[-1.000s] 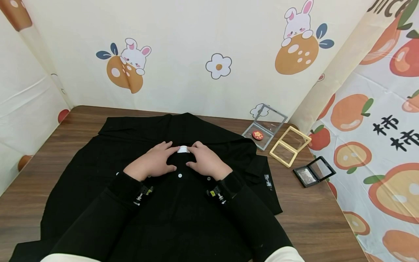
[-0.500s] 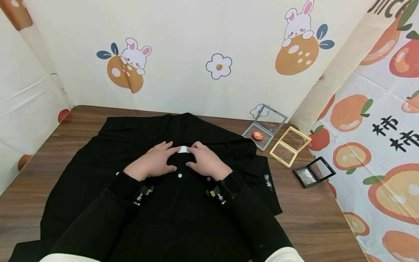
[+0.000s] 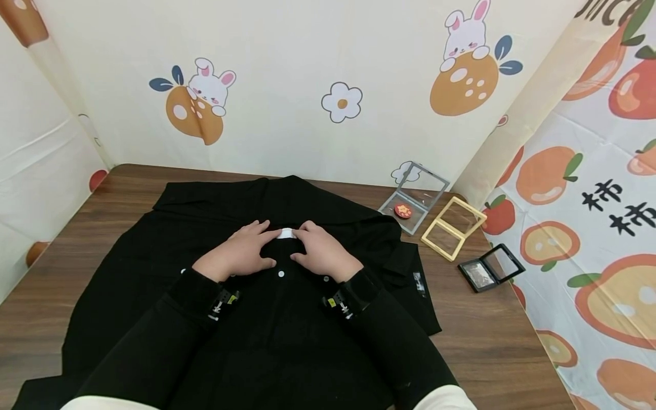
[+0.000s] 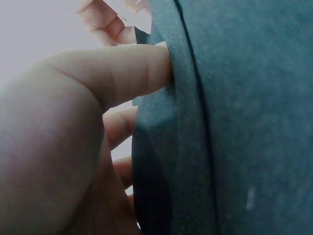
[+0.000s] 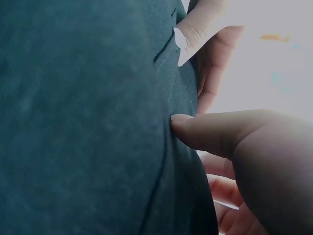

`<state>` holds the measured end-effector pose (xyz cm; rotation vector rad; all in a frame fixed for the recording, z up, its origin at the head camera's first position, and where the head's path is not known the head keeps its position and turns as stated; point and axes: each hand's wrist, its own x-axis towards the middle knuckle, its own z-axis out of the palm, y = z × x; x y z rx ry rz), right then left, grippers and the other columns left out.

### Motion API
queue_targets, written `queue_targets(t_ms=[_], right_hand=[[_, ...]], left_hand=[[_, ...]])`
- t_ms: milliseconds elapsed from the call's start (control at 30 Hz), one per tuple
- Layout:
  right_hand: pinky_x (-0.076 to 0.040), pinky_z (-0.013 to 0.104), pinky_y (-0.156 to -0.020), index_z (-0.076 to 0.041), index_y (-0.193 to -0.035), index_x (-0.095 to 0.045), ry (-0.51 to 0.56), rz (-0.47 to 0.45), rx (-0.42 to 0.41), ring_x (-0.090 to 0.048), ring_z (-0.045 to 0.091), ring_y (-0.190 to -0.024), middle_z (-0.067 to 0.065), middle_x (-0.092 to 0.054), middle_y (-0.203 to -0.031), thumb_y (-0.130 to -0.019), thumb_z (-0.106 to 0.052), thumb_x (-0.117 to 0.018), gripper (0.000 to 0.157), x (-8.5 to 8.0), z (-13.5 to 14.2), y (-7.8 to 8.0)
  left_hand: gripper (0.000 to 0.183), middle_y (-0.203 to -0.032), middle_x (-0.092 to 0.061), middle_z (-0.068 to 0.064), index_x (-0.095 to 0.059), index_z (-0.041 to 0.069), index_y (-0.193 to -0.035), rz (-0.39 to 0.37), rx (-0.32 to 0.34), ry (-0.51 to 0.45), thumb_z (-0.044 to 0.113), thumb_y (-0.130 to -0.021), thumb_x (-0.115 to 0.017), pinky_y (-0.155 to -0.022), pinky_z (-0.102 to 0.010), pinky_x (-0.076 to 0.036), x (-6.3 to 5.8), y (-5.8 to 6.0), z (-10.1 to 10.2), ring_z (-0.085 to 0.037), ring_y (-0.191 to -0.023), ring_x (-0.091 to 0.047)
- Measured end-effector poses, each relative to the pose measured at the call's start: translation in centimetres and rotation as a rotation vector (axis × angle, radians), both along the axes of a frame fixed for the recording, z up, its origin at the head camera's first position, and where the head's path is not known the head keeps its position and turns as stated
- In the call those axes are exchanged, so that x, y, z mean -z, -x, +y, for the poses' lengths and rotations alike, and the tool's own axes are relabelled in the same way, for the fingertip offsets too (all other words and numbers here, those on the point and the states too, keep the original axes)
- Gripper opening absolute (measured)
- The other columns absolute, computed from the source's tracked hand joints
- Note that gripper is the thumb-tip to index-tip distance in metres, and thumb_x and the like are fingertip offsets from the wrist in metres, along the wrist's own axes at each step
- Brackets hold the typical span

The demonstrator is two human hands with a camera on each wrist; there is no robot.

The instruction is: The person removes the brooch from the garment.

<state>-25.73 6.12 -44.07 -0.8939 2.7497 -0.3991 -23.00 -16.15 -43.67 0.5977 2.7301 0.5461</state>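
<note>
A black button-up shirt (image 3: 277,341) with white buttons lies spread over the table, a white label (image 3: 286,233) showing at its neck. Just left of the label, my left hand (image 3: 238,250) pinches the collar edge. My right hand (image 3: 328,250) pinches the same edge on the label's other side. In the left wrist view, the thumb (image 4: 122,71) presses on the dark cloth (image 4: 254,122), with the other fingers behind its edge. The right wrist view has that thumb (image 5: 215,129) on the cloth (image 5: 83,117) too, its fingers partly hidden behind.
On the wooden table (image 3: 476,341), right of the shirt, stand an open grey-framed clear case (image 3: 397,199) holding a red round piece (image 3: 403,211), an open yellow-framed case (image 3: 442,238) and an open black case (image 3: 479,276). Printed cloth walls (image 3: 287,68) enclose the back and sides.
</note>
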Motion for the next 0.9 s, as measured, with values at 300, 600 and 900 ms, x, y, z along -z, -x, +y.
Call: queue_targets(t_ms=[300, 600, 900], right_hand=[[-0.052, 0.032, -0.091, -0.013, -0.151, -0.053, -0.080, 0.060, -0.037, -0.057, 0.018, -0.110, 0.005, -0.053, -0.135, -0.100, -0.035, -0.071, 0.059, -1.0, -0.2, -0.7], [-0.050, 0.033, -0.090, -0.018, -0.154, -0.052, -0.187, 0.098, -0.094, -0.054, 0.018, -0.106, 0.004, -0.052, -0.132, -0.101, -0.042, -0.067, 0.060, -0.9, -0.5, -1.2], [-0.049, 0.033, -0.091, -0.019, -0.155, -0.049, -0.217, 0.092, -0.096, -0.052, 0.018, -0.109, 0.004, -0.051, -0.133, -0.102, -0.045, -0.064, 0.061, -0.8, -0.6, -1.3]], left_hand=[[0.071, -0.165, -0.024, -0.027, -0.041, 0.008, -0.159, 0.000, -0.001, 0.006, 0.031, -0.098, -0.071, -0.118, -0.067, -0.019, -0.1, 0.1, -0.1, -0.051, -0.152, -0.016], [0.071, -0.165, -0.023, -0.027, -0.041, 0.008, -0.159, -0.009, -0.001, 0.004, 0.031, -0.098, -0.071, -0.118, -0.067, -0.018, -0.2, 0.0, 0.0, -0.050, -0.152, -0.015], [0.071, -0.165, -0.023, -0.027, -0.041, 0.009, -0.159, -0.014, -0.004, -0.006, 0.031, -0.098, -0.071, -0.118, -0.069, -0.018, -0.2, 0.0, 0.0, -0.051, -0.152, -0.015]])
